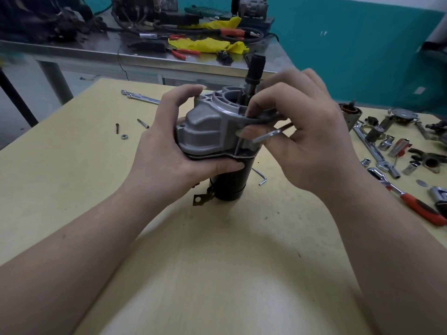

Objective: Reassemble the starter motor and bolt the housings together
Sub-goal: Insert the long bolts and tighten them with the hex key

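The starter motor stands upright on the yellow table (72, 177). Its grey aluminium housing (205, 131) sits on top of the black cylindrical body (229, 187), and a dark shaft (255, 68) sticks up out of the housing. My left hand (167, 146) grips the housing from the left, thumb under its flange. At the housing's right side my right hand (304, 131) pinches a silver hex key (268, 135); the key's short leg points down along the housing toward the flange. A brass tab (200, 199) projects from the body's base.
A second hex key (260, 176) lies behind the motor. A nut (124, 136) and two bolts (142, 123) lie to the left, with an extension bar (140, 96) farther back. Sockets, wrenches and a red-handled ratchet (411, 201) crowd the right edge. A cluttered metal bench (145, 54) stands behind.
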`<control>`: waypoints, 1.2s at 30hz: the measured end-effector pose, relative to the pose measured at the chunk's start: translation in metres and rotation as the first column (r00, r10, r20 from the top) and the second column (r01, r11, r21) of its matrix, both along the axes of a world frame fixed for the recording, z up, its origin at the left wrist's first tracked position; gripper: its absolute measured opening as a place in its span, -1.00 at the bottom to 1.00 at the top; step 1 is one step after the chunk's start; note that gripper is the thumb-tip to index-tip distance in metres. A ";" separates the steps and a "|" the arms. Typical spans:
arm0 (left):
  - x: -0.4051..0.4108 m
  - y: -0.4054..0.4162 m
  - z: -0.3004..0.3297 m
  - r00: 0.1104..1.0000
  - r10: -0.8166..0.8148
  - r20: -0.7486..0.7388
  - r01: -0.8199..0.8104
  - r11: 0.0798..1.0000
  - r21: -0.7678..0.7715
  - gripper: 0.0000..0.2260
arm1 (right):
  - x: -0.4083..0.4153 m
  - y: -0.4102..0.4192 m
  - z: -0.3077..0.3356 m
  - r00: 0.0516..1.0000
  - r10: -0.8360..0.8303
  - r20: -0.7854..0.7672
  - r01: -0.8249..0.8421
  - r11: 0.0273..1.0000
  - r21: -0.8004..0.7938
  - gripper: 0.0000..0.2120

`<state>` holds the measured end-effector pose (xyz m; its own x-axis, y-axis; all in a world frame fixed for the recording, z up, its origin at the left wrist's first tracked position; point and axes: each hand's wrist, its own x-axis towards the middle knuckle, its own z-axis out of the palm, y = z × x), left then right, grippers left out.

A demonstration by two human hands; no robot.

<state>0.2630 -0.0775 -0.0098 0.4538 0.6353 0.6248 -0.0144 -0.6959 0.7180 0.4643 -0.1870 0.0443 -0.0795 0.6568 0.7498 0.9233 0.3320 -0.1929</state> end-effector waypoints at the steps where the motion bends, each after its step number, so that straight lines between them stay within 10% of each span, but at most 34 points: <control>1: 0.000 0.000 0.000 1.000 0.000 0.004 0.000 1.000 -0.003 -0.07 | -0.001 0.000 0.000 1.000 0.003 -0.005 -0.003 1.000 0.004 -0.84; 18: 0.007 -0.010 -0.011 0.989 0.068 0.131 -0.046 0.985 -0.166 -0.22 | -0.017 -0.001 -0.003 0.992 -0.086 0.097 0.077 0.993 0.092 -0.87; 36: 0.023 0.001 0.018 0.998 -0.033 -0.054 0.024 0.986 -0.162 -0.20 | 0.012 -0.007 -0.009 0.994 -0.092 -0.059 0.095 0.994 0.056 -0.86</control>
